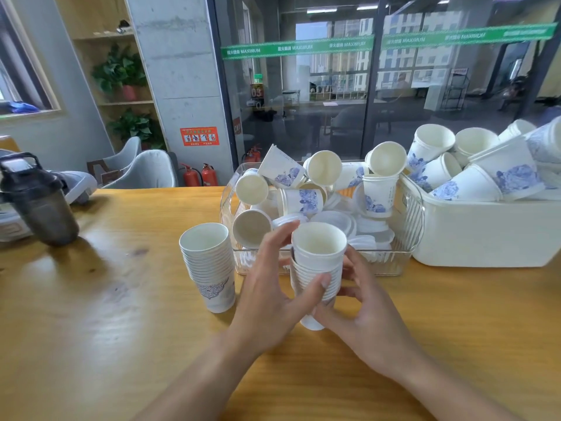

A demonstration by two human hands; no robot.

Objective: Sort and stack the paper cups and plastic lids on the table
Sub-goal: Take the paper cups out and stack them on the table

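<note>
Both hands hold one stack of white paper cups (pixel 318 262) just above the wooden table (pixel 121 314). My left hand (pixel 270 296) wraps its left side, thumb across the front. My right hand (pixel 361 311) cups the right side and the bottom. A second, taller stack of cups (pixel 209 265) stands upright on the table to the left. Behind the hands a clear plastic bin (pixel 403 253) holds several loose blue-flowered cups and white plastic lids (pixel 340 220).
A white tub (pixel 485 235) piled with more cups sits at the right, touching the clear bin. A dark shaker bottle (pixel 39 202) stands at the far left edge. Grey chairs stand beyond the table's far edge.
</note>
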